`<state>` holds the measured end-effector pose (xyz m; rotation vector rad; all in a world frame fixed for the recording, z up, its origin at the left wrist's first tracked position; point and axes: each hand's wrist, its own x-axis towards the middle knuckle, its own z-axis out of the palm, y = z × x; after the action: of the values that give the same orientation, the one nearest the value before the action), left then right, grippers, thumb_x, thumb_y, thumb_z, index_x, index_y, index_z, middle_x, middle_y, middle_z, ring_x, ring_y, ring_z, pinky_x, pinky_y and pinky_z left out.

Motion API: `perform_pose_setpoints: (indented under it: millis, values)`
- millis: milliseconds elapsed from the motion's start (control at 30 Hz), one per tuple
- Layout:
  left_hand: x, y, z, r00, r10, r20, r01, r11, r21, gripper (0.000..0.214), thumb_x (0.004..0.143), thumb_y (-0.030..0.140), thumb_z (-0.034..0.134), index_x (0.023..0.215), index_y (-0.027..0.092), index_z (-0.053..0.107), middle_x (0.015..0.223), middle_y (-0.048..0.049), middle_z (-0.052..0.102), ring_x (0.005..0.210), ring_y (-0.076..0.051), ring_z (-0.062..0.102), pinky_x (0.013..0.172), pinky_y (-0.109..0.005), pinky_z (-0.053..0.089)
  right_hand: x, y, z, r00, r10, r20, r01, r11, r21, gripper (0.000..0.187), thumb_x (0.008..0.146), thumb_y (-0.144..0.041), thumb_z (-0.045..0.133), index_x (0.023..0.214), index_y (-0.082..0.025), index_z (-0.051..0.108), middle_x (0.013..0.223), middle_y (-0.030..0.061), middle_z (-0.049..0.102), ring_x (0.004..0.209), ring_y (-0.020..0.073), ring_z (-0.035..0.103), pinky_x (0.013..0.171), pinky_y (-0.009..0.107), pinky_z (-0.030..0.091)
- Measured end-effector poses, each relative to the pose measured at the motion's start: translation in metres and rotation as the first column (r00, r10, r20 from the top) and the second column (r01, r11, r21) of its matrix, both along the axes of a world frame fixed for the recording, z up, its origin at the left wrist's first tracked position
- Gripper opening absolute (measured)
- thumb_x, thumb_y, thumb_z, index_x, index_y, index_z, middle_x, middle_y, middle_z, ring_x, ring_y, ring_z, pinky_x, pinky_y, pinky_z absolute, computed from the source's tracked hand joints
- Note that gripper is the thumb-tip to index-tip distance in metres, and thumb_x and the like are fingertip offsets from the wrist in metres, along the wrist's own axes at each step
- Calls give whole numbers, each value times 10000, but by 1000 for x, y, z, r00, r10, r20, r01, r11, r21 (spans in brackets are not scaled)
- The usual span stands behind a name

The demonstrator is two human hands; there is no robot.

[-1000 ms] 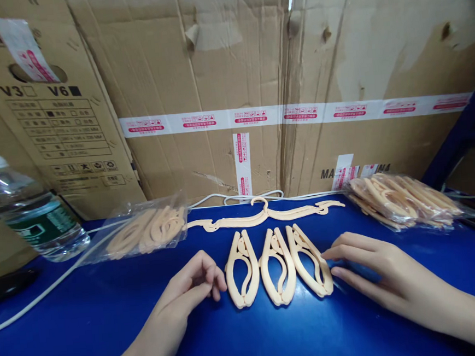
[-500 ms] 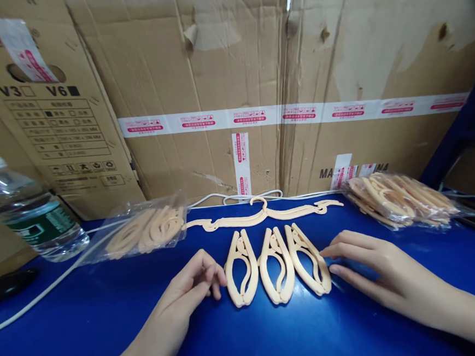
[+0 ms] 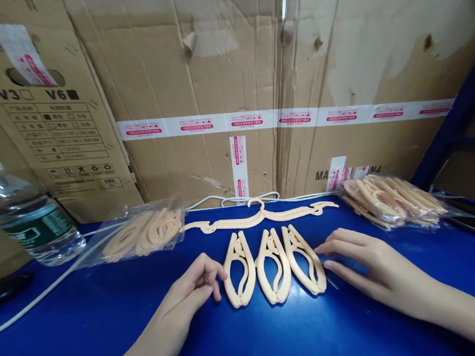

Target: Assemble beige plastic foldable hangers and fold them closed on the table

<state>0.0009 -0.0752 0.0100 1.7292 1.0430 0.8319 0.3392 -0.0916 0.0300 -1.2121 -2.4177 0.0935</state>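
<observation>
Three folded beige plastic clothes hangers lie in a row on the blue tabletop: a left one [image 3: 228, 288], a middle one [image 3: 286, 278] and a right one [image 3: 320, 284], which leans outward. Behind them an unfolded hanger [image 3: 236, 222] lies flat with its hook toward the back. My left hand [image 3: 194, 288], fingers loosely curled and holding nothing, rests its fingertips at the left hanger's outer edge. On the other side my right hand [image 3: 363, 267] is open, thumb and fingers apart, its fingertips by the right hanger's edge; contact is hard to tell.
Clear bags of folded hangers lie at the back left [image 3: 143, 235] and back right [image 3: 395, 201]. A water bottle [image 3: 30, 216], a black mouse [image 3: 5, 289] and a white cable [image 3: 45, 297] are on the left. Cardboard [image 3: 203, 164] stands behind the blue table [image 3: 250, 341].
The view has shifted slightly, so things appear a little further left. Both hands and the hangers keep nearly the same places relative to each other.
</observation>
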Motion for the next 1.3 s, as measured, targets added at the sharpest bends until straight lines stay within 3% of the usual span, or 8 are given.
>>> perform_pose_setpoints:
  millis: [267,500,700,833,933,1033,1100,1300]
  values:
    - [0,5,-3,1000,-17,2,17,1000,4,158,905,304,383,770,228,414,901,6,569,801,-198,495,797,-347,320,13,19,-7,993,-108,-52,112,989,93,235,983,-312,447,1043,-193,641,984,98,656,900,238,631,784,375,521]
    - [1,1,-6,996,76,-37,-74,996,46,209,908,372,376,748,238,362,662,53,398,645,-171,371,635,-292,299,31,63,-6,962,-232,-147,250,961,116,301,941,-345,408,961,-174,655,924,100,727,830,238,683,742,336,526]
    - [-1,4,-7,993,101,-60,-94,989,113,209,880,403,389,752,241,354,633,75,311,574,-144,271,551,-261,255,30,86,2,918,-384,-101,394,911,118,608,980,-572,288,589,-194,557,529,52,610,509,188,577,503,272,391]
    - [-2,4,-3,981,163,-106,-141,972,188,187,853,370,361,726,235,381,598,82,278,535,-132,232,519,-253,223,22,94,0,878,-475,-55,478,867,141,636,996,-553,286,503,-201,480,472,50,536,462,180,524,471,281,305]
    - [0,2,0,976,191,-107,-167,966,197,199,835,385,364,721,231,414,565,89,259,511,-125,229,496,-247,209,17,99,-4,885,-465,0,459,873,163,520,985,-459,417,568,-181,556,577,71,598,554,201,579,523,280,359]
    - [1,1,0,980,179,-88,-163,973,160,217,824,417,392,748,224,457,541,101,225,484,-115,205,470,-242,182,16,106,-9,937,-337,95,320,934,162,228,945,-287,550,792,-158,660,875,82,681,827,213,634,731,296,463]
    - [1,1,-1,984,167,-68,-159,980,118,240,820,444,417,789,216,487,527,111,198,472,-110,181,459,-242,155,17,110,-12,954,-258,153,236,960,148,115,937,-232,582,940,-157,670,1013,67,673,964,211,616,866,355,468]
    - [2,3,-4,984,142,111,-142,990,-9,408,838,548,451,981,176,539,524,128,163,482,-108,129,449,-241,132,23,119,-19,947,-242,209,215,966,146,173,964,-295,586,1048,-152,638,1054,61,649,986,218,615,898,436,488]
